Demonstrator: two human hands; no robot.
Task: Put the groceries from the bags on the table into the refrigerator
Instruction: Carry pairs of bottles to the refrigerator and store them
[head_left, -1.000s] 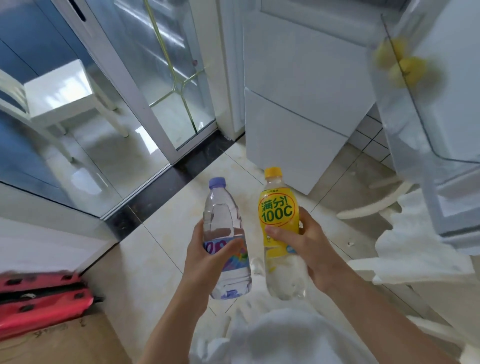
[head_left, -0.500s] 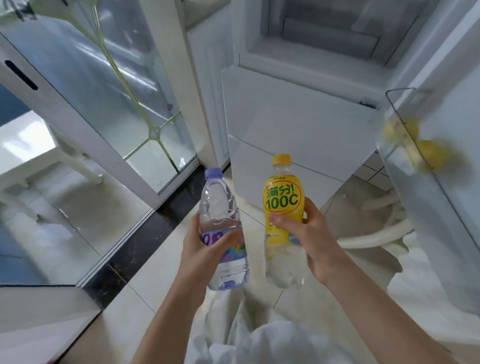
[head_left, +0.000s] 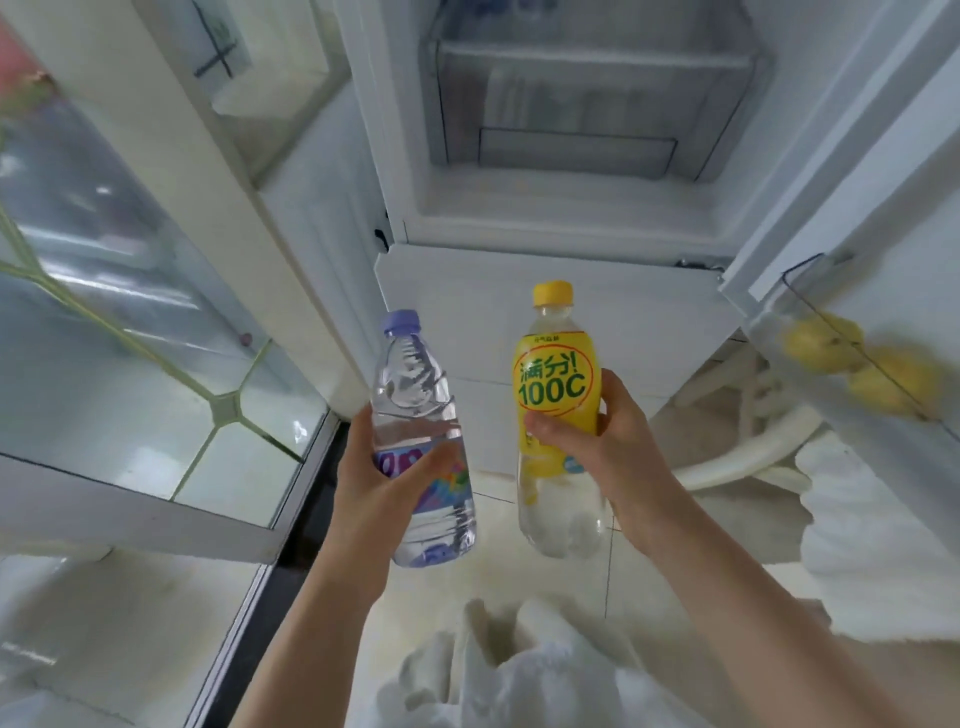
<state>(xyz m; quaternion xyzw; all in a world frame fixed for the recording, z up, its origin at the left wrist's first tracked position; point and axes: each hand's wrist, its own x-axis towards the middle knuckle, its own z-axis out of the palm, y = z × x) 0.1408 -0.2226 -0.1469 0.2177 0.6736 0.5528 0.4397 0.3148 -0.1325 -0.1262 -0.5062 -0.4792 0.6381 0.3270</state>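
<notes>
While gripped upright: water bottle (head_left: 423, 441) in left hand (head_left: 384, 478), yellow soda bottle (head_left: 558, 415) in right hand (head_left: 597, 441).

1. Yellow-capped bottle (head_left: 560, 410): the yellow label carries green print inside a red oval outline. The upper line reads "满分!" in Chinese characters; the lower line reads "100C" in large green figures.
2. Same bottle, above the oval: a short row of small green characters sits near the top edge of the label. It is too small to read.
3. Same bottle, lower label: a small blue-and-white mark shows beside the right hand (head_left: 602, 441). Its text is illegible.
4. Water bottle (head_left: 421, 441): the purple and multicoloured label shows large rounded white characters, partly covered by the thumb of the left hand (head_left: 379, 478). The wording cannot be read.
</notes>
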